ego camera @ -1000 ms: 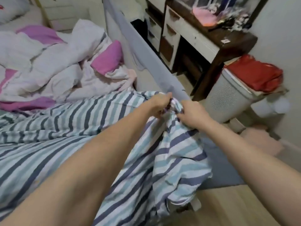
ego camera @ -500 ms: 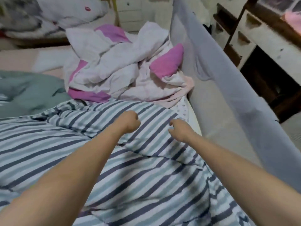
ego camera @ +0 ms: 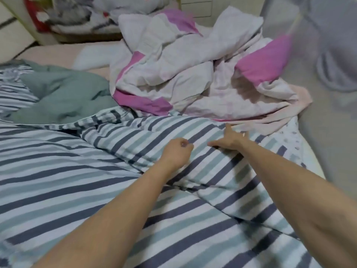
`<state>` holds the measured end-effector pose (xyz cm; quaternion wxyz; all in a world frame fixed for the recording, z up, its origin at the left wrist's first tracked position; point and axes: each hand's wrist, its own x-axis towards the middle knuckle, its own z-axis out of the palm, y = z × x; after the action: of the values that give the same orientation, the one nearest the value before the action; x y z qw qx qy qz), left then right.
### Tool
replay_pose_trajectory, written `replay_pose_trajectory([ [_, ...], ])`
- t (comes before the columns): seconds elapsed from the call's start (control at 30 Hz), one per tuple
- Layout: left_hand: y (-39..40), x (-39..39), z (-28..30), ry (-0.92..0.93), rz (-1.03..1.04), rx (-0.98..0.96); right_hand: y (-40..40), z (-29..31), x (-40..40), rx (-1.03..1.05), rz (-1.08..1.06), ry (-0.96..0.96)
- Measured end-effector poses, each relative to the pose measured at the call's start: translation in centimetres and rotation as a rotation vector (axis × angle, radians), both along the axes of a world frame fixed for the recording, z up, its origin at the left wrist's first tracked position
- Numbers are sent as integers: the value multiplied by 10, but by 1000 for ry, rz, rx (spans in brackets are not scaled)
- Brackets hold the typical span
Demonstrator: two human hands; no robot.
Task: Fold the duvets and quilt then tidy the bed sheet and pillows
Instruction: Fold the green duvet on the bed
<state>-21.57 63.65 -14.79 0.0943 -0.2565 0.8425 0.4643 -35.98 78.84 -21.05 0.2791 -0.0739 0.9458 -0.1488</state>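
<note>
One head-worn wide-angle view looks forward and down from close above the bed; both forearms enter from the bottom edge, the striped duvet (ego camera: 96,190) fills the lower frame, the mesh bed rail (ego camera: 318,55) upper right.

Both forearms are bare to the frame's edge (no sleeve, watch or ring shows), left hand (ego camera: 176,152) and right hand (ego camera: 230,141) ungloved.
</note>
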Motion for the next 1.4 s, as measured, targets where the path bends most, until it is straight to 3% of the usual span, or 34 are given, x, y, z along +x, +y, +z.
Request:
replay_pose_trajectory([
  [0.13, -18, -8, 2, -74, 269, 210, -21, 14, 58, -283, 156, 18],
  [0.27, -23, -8, 14, -201, 472, 421, -16, 61, 158, -561, 315, -213],
  [0.3, -22, 1, 17, -273, 430, 387, -15, 72, 179, -573, 380, -246],
  [0.37, -26, 23, 14, -405, 317, 94, -16, 89, 199, -589, 476, -287],
  [0.43, -35, 42, 22, -362, 264, -94, -20, 109, 190, -559, 523, -371],
  [0.5, -45, 58, 38, -231, 297, -7, -26, 128, 165, -605, 332, -375],
  [0.57, -51, 71, 57, -150, 291, 99, -37, 134, 136, -673, 10, -174],
  [0.63, -48, 86, 74, -107, 243, 197, -51, 128, 112, -590, -174, -94],
  [0.7, -44, 105, 89, -98, 202, 294, -74, 121, 107, -510, -229, -261],
  [0.8, -38, 134, 103, -122, 55, 340, -110, 116, 123, -661, -348, -613],
  [0.83, -38, 144, 108, -146, -8, 330, -121, 117, 134, -739, -390, -641],
  [0.9, -42, 152, 115, -255, -111, 317, -132, 116, 150, -780, -424, -471],
  [0.97, -59, 158, 133, -345, -68, 315, -130, 132, 167, -783, -307, -231],
  [1.0, -71, 158, 138, -336, 54, 296, -125, 138, 172, -806, -206, -162],
  [1.1, -104, 151, 158, -118, 599, 473, -100, 183, 194, -875, 144, -176],
  [1.17, -110, 145, 178, -41, 715, 678, -87, 218, 211, -865, 412, -216],
  [1.23, -104, 141, 179, 4, 731, 760, -80, 242, 226, -793, 606, -279],
  [1.33, -91, 143, 176, 30, 775, 399, -64, 268, 229, -620, 718, -355],
  [1.4, -82, 144, 184, 68, 635, 228, -48, 285, 216, -529, 723, -504],
])
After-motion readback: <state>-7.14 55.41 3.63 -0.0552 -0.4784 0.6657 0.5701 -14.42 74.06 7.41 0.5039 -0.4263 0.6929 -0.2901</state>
